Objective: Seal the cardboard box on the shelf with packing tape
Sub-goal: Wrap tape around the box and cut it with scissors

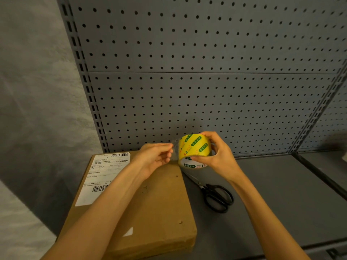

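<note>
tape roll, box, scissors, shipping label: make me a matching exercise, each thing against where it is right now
Things
1. tape roll
2. cardboard box
3. scissors
4. shipping label

Places
A. lying on the shelf right of the box
B. stuck on the box top, left side
C. held in the right hand above the box's far corner
D. lying flat on the shelf, under the forearms

Pairs: 1-C, 2-D, 3-A, 4-B

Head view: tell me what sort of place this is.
Probably a stockroom or shop packing spot: a grey metal shelf backed by pegboard, a labelled cardboard box, and scissors beside it.
</note>
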A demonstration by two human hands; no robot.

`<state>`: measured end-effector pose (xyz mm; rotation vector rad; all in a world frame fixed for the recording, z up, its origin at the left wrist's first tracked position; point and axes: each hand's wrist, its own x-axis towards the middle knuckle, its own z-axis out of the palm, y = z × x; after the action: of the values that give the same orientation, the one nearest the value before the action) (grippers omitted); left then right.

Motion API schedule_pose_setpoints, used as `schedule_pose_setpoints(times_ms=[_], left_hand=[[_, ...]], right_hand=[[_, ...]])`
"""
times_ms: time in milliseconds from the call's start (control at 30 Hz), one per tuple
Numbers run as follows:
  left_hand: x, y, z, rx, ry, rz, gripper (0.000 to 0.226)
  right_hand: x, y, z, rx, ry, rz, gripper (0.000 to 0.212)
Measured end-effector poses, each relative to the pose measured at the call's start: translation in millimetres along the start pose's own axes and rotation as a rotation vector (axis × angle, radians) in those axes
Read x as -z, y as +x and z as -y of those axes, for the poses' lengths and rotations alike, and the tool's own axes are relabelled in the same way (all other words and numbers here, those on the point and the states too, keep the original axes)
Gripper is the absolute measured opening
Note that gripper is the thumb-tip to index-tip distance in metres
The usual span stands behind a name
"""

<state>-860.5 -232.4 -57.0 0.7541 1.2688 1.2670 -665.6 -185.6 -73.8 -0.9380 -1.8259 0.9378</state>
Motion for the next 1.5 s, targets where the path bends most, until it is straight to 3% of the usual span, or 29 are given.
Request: schedule_pose_setpoints(times_ms=[167, 633, 967, 1200, 1500], left_hand=[[3, -1, -5, 0.030, -0.030, 0.067, 0.014], [5, -19, 1, -0.219, 0.624, -0.111, 0.008], [21, -38, 16, -0.256, 0.841, -0.181, 0.015], [17, -39, 25, -0.304, 0.930, -0.207, 0.013], [21, -35, 28, -0.336, 1.058, -0.274, 0.007]], right_hand=[[5, 1, 7, 0.037, -0.022, 0.011, 0.056], [2, -5, 26, 0.057, -0.284, 0.073, 0.056], [-13, -6, 44, 0.098, -0.437, 0.250, 0.061], [-16, -8, 27, 0.089, -0.401, 0.140, 0.065], [-26, 0, 45, 0.245, -0.703, 0.200, 0.077]])
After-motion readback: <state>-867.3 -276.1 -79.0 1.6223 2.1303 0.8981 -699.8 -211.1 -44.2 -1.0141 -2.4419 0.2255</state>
